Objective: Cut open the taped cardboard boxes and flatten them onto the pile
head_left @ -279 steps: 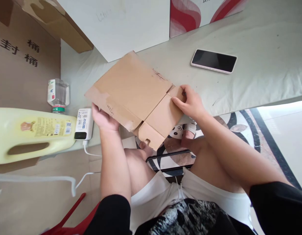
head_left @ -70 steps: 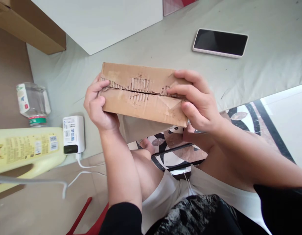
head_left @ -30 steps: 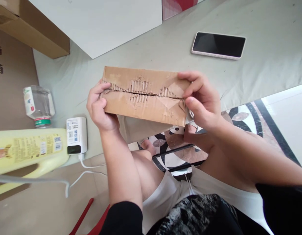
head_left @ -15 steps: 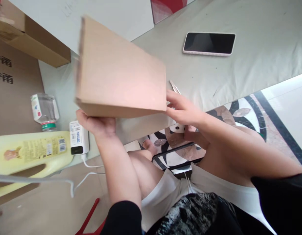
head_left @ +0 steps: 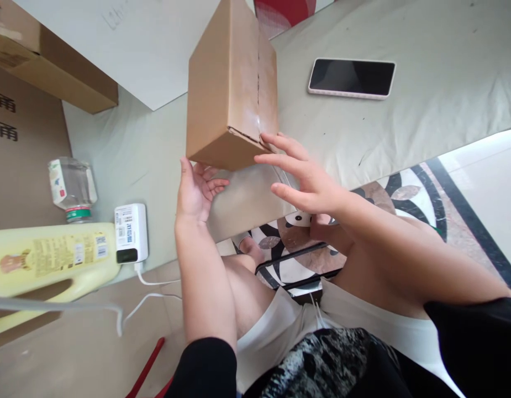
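A brown cardboard box (head_left: 209, 94) stands tilted above the cloth-covered table, with a taped seam showing on its right face. My left hand (head_left: 197, 190) is under the box's near lower left edge, palm up, fingers apart and partly curled. At the near right corner my right hand (head_left: 300, 171) has its fingers spread, the fingertips at the box's lower edge by the seam. Neither hand is wrapped round the box. A thin metal tool (head_left: 285, 176) lies partly hidden behind my right hand.
A phone (head_left: 352, 77) lies at the back right. On the left are a clear bottle (head_left: 75, 185), a yellow jug (head_left: 52, 254), a white power bank (head_left: 131, 232) with a cable, and another carton (head_left: 73, 72). A white board (head_left: 147, 50) is behind.
The box has turned, so its taped seam now shows, and it has shifted right. My left hand has moved right with its fingers loosened. My right hand's fingers have spread.
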Available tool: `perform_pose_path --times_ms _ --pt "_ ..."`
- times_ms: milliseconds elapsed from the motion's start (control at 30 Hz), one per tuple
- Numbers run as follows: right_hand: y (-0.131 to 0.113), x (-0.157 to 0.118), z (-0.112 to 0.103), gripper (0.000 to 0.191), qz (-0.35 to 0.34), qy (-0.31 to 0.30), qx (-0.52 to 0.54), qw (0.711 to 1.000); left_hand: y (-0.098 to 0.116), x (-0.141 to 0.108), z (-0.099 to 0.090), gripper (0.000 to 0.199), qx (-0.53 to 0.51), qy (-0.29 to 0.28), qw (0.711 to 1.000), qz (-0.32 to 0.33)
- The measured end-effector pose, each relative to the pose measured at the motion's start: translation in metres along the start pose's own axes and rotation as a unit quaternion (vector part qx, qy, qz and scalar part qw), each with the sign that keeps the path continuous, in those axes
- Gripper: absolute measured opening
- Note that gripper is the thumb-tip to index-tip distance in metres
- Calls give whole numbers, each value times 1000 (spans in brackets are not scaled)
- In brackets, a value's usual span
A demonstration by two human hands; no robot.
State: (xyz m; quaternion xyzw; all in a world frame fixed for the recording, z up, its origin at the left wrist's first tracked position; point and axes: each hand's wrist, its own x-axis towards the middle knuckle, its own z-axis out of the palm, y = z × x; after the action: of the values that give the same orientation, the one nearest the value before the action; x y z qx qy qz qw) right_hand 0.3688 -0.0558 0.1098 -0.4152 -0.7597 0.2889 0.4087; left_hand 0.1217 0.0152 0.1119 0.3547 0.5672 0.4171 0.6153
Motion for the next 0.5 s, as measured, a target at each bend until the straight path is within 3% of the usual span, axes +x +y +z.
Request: perform_pose_path --times_ms 133,267,333,400,433,500 --pt "0 2 1 48 -29 25 -15 999 -5 3 -5 67 20 -12 1000 -7" --pt "-5 1 -2 47 -50 73 -10 996 -4 -4 -10 59 69 -107 991 -38" --pt "-8 -1 -4 48 -33 115 -11 993 0 -13 -12 56 153 -200 963 -102" --pt "-8 -4 -5 50 -5 174 -10 985 4 -20 -15 47 250 -281 912 -163" --pt "-7 -5 -5 50 7 198 -9 980 5 -23 -17 41 276 -292 900 -169" --pt "-5 -5 -4 50 23 216 -11 976 4 -22 -23 34 272 -252 920 -124"
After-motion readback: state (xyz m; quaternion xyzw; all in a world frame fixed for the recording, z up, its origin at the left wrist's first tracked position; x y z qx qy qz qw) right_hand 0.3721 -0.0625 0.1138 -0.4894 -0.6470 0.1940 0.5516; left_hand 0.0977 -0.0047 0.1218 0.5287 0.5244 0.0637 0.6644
